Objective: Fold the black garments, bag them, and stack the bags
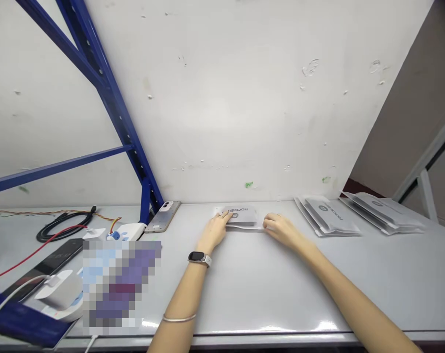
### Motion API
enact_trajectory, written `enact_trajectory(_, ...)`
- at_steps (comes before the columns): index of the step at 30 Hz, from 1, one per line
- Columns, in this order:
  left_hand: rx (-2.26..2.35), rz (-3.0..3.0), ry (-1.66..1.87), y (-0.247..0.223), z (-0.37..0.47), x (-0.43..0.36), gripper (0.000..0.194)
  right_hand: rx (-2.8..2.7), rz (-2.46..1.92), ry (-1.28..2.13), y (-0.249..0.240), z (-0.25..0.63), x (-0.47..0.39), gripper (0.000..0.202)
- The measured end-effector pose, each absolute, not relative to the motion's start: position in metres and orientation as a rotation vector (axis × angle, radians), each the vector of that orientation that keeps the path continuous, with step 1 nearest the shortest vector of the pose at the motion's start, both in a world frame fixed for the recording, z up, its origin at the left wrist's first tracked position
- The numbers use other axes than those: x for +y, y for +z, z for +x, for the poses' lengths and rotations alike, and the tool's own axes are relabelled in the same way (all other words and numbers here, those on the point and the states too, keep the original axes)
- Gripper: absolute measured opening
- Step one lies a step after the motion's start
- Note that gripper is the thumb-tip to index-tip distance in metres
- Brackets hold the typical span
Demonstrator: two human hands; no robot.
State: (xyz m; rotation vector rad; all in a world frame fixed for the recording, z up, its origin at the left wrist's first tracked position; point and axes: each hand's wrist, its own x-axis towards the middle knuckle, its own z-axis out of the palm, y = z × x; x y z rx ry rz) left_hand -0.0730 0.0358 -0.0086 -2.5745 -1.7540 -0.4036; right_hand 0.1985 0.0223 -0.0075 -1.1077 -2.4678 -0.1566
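- Shows a white wall [251,122] rising behind the counter's far edge.
- Leaves open room on the counter [281,284] between both forearms and along the right front edge.
- Shows a blue frame [115,108] slanting down to the counter's far edge, left of center.
- Has two groups of pale bags, the inner bags [328,213] and outer bags [384,211], lying at right, with a clear gap before the right hand.
- Has the left hand [215,231] laid open over the left end of a printed bag [244,215], flat near the wall.
- Shows the right hand [281,228] apart from the left, fingertips at the bag's right edge; cannot tell if pinching.
- Has a phone [163,217] beside the frame's foot.
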Motion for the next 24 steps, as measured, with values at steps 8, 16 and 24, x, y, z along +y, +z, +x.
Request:
enact_trajectory(8,-1.447,-2.695,-0.608,-0.001,-0.057,0.03,0.05,-2.416,-1.061,-0.266,-0.023,0.186,0.025,0.011)
enact_trajectory(16,-1.095,-2.789,-0.85,-0.006,-0.018,0.021,0.007,-2.325,-0.98,-0.346,-0.032,0.168,0.022,0.027)
enact_trajectory(24,-1.103,-2.703,-0.74,-0.003,-0.022,0.025,0.019,-2.369,-0.982,-0.434,-0.027,0.172,0.027,0.03)
